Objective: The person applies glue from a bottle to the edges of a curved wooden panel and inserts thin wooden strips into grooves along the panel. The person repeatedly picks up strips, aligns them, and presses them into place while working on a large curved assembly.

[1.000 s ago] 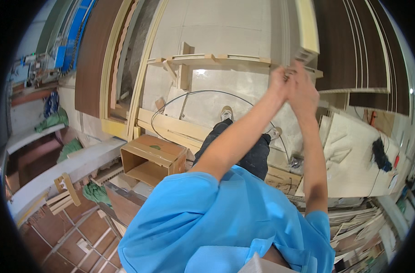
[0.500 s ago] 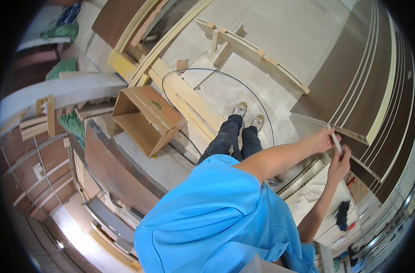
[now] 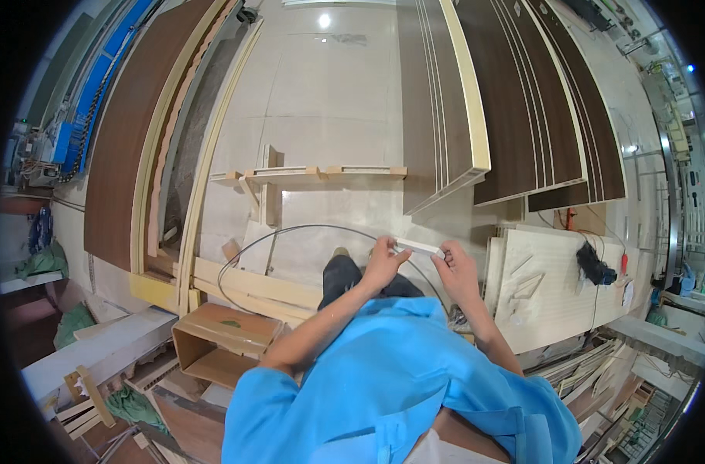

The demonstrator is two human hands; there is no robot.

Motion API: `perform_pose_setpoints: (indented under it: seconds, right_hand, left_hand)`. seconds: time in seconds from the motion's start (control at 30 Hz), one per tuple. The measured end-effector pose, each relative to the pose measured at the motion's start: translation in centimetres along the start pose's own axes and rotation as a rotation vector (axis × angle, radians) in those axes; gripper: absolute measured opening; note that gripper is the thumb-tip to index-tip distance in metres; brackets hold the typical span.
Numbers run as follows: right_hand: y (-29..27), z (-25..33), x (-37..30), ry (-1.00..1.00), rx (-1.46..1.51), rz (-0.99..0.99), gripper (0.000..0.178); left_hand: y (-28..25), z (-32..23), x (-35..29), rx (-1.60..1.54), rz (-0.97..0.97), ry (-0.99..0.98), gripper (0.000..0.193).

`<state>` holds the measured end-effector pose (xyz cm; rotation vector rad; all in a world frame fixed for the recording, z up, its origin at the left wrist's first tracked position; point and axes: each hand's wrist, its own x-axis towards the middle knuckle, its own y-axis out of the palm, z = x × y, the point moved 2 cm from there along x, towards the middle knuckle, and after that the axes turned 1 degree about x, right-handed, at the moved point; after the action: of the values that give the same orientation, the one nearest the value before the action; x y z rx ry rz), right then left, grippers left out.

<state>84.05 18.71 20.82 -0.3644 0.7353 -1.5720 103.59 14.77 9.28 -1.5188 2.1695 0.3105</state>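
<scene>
A short white strip (image 3: 417, 247) is held level in front of my body, over the floor. My left hand (image 3: 385, 264) is closed on its left end, with the fingertips pinching it. At the other end, my right hand (image 3: 456, 271) has the strip between thumb and fingers. What the strip is made of I cannot make out. A thin dark cable (image 3: 321, 226) curves across the floor and passes behind my hands. Beyond them, a dark brown grooved panel (image 3: 426, 100) with a pale edge stands upright.
More dark panels (image 3: 530, 116) stand to the right. A pale stack of boards (image 3: 534, 290) bears a black tool (image 3: 595, 264). An open cardboard box (image 3: 221, 340) sits at my left, by long wooden strips (image 3: 236, 288). A wooden rack (image 3: 310, 173) lies on the floor ahead.
My body and view have turned, so the dark panels now lie ahead and to the right. My hands have come from beside the panel edge to in front of me, still holding the strip.
</scene>
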Motion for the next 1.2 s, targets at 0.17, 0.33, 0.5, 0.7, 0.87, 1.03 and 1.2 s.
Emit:
perform_pose_setpoints:
  seconds: [0.17, 0.33, 0.5, 0.7, 0.87, 1.03, 1.2]
  right_hand:
    - [4.3, 1.9, -0.5, 0.139, 0.483, -0.094, 0.027]
    - [9.4, 3.8, 3.7, 0.293, 0.825, 0.028, 0.032]
    - [25.9, 7.0, 13.0, -0.044, 0.0, 0.282, 0.044]
    - [62.4, 9.6, 24.9, -0.814, -0.491, 0.744, 0.053]
    - [89.7, 10.1, 33.6, -1.186, -0.911, 0.726, 0.035]
    - [99.4, 6.4, 37.1, -1.341, -1.574, 0.9, 0.034]
    - [96.8, 4.8, 34.8, -1.055, -1.363, 1.017, 0.031]
  left_hand:
    - [-4.2, -4.4, -1.9, 0.377, 0.08, 0.704, 0.061]
    - [-11.8, -4.0, 1.9, 0.568, 0.155, 0.496, 0.047]
    - [-28.9, 5.5, 2.6, 0.305, -0.11, 0.043, 0.049]
    - [-44.1, 24.8, -7.0, 0.03, -0.607, -0.535, 0.044]
    - [-46.0, 32.6, -18.7, 0.187, -0.741, -0.769, 0.04]
    - [-45.9, 36.0, -23.0, 0.135, -0.634, -1.001, 0.038]
    - [-48.3, 37.2, -17.9, -0.106, -0.694, -0.756, 0.034]
